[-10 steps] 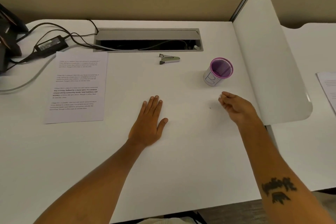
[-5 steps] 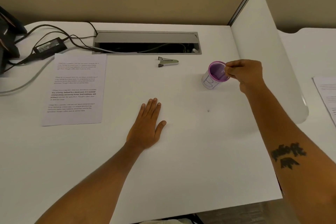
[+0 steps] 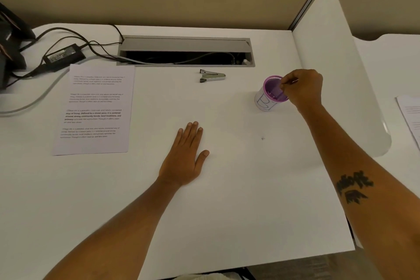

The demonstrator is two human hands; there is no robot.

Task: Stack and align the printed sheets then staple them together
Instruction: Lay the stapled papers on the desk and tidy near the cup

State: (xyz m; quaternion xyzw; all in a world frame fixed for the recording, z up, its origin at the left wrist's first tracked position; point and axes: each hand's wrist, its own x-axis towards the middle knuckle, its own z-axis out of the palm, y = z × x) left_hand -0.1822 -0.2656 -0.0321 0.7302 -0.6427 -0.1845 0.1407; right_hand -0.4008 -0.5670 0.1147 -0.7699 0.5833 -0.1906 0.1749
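Note:
One printed sheet [image 3: 95,109] lies flat at the left of the white desk [image 3: 227,200]. A small silver stapler [image 3: 212,76] sits at the back centre, apart from both hands. My left hand [image 3: 184,159] rests palm down on the desk in the middle and holds nothing. My right hand [image 3: 304,88] hovers over the rim of a purple-lined cup [image 3: 263,103], with thumb and fingertips pinched together. Whether anything is between those fingertips is too small to tell. More printed paper [image 3: 411,116] shows at the far right edge, on the neighbouring desk.
An open cable tray [image 3: 186,45] runs along the back of the desk. A black power adapter [image 3: 64,55] with cables and a dark device [image 3: 9,48] sit at the back left. A white divider panel [image 3: 336,63] stands along the right side.
My right hand rose from the desk surface and moved back to the purple cup, where its pinched fingers now sit over the opening. The left hand, sheet and stapler stayed put.

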